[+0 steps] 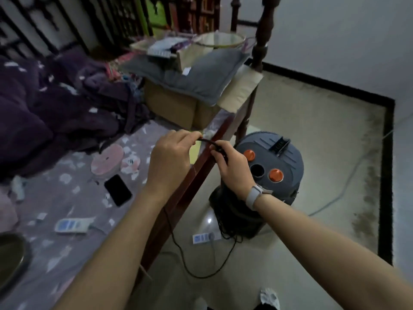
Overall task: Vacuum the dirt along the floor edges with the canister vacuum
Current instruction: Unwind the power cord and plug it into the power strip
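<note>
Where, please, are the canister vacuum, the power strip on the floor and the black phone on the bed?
canister vacuum (268, 159): head view, on its grey top lid.
power strip (204, 237): head view, on its white face.
black phone (118, 190): head view, on the middle of its dark screen.

Both forearms are bare, with no sleeves in view. The right wrist carries a smartwatch (257, 194) on a pale, light-grey band, its rounded case at the band's two o'clock end. The left hand (169, 157) and right hand (234, 171) wear no gloves or rings.
</note>
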`<state>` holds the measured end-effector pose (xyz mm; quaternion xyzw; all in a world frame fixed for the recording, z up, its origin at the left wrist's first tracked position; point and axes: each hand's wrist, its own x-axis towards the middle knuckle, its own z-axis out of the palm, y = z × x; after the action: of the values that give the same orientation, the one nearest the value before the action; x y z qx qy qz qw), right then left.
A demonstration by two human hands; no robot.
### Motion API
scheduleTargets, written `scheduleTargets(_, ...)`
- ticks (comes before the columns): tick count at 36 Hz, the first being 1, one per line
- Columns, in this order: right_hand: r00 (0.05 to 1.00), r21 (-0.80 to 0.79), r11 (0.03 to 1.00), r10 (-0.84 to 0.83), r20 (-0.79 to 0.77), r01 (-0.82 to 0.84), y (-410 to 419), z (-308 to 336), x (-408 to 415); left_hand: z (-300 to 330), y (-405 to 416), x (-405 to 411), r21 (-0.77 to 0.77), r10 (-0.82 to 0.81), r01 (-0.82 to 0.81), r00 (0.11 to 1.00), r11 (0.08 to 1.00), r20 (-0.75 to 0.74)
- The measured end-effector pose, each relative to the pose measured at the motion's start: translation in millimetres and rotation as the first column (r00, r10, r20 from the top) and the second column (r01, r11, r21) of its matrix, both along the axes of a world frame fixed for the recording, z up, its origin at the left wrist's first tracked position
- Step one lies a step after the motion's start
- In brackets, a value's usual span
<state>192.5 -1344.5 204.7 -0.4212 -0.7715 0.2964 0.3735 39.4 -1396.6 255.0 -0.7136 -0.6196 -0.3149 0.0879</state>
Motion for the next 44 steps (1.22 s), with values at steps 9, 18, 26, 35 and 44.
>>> scheduleTargets(9,0.999,-0.007,1.000,-0.027,-0.047,0.026,5,-9,6,-7,1,2,-0.006,-0.031,0.032,0.991,0.999,0.133)
scheduleTargets(18,0.922,-0.202,0.979,0.088,0.376,-0.011,-36,-207,68,-225,-53,43,-0.547,0.233,0.045,0.873,0.836,0.428)
scheduleTargets(26,0.833,-0.278,0.953,0.249,0.495,-0.120,-78,-423,85,-451,-97,59,-0.745,0.392,-0.027,0.863,0.666,0.319)
scheduleTargets(35,0.776,-0.375,0.900,0.395,0.491,-0.222,-54,-644,39,-668,-104,21,-0.742,0.387,-0.156,0.910,0.652,0.149)
scheduleTargets(44,0.891,-0.440,0.885,0.317,0.324,-0.154,-11,-746,-2,-784,-99,-17,-0.783,0.487,-0.067,0.814,0.619,0.315)
